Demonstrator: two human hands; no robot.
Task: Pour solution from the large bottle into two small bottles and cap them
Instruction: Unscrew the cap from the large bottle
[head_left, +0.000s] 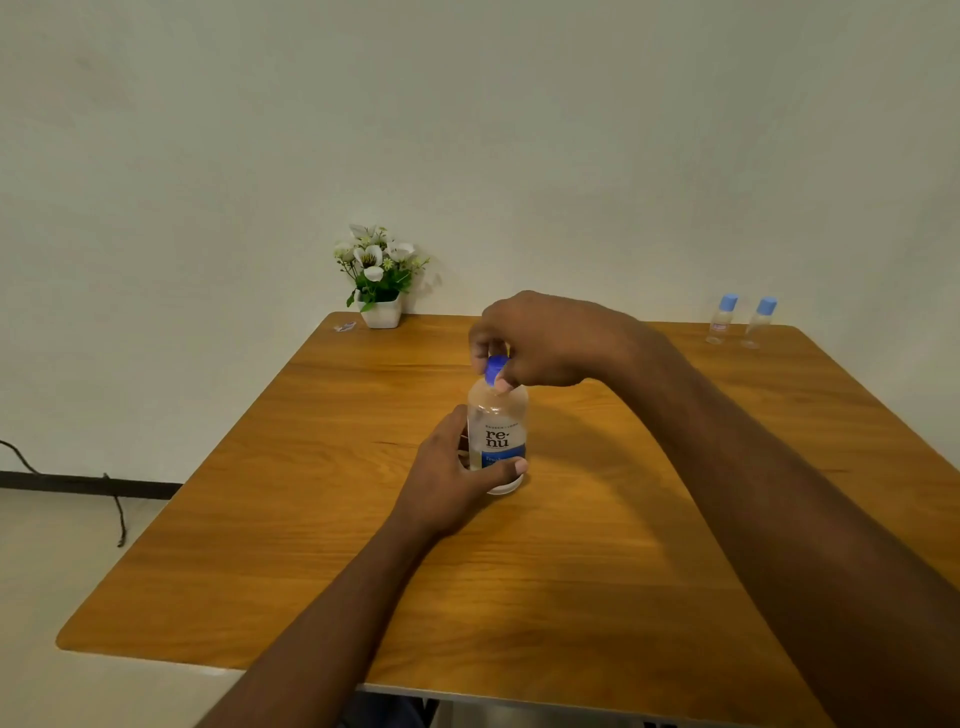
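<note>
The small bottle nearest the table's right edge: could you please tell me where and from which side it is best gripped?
Probably around the clear body of the small bottle, below its blue cap, coming from the right: it stands upright, and its twin crowds its left side.

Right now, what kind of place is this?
Probably a plain office or staged recording room, not a lab: a bare wooden table against a blank wall, a small potted flower as decor, and a loose cable on the floor.
</note>
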